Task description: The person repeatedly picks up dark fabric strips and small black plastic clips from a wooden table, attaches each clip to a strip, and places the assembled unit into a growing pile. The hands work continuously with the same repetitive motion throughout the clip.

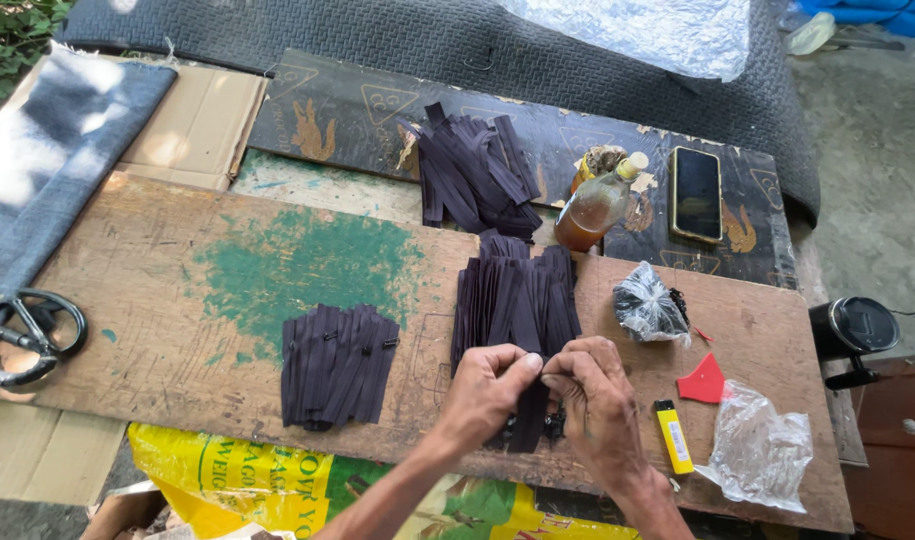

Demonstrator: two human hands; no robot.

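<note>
Hands meet at the near edge of the wooden worktop [178,260], both pinching one dark strip [529,405] that looks like a short zipper length. Left hand [485,392] has thumb and forefinger clenched on the strip's upper end; right hand [600,400] closes its grip on the same strip just beside it, fingertips nearly touching. Whether a slider sits between the fingers cannot be told. Strip hangs down toward the worktop's front edge, directly below a fanned stack of like strips [516,295]. Second, flatter batch [338,365] lies to the left, well apart; a third heap [475,175] rests on the dark board behind. Near the right hand: yellow lighter [674,436], red scrap [705,382], clear plastic bag [760,450], knotted small bag [648,305]. Amber bottle [598,205] and phone [696,193] stand farther back; scissors [23,335] at the far left edge. Risks, as judged: strip worked so close to the edge could slip and drop off; a wrist brushing the fanned stack could scatter it; lighter lies close to the plastic bag.
</note>
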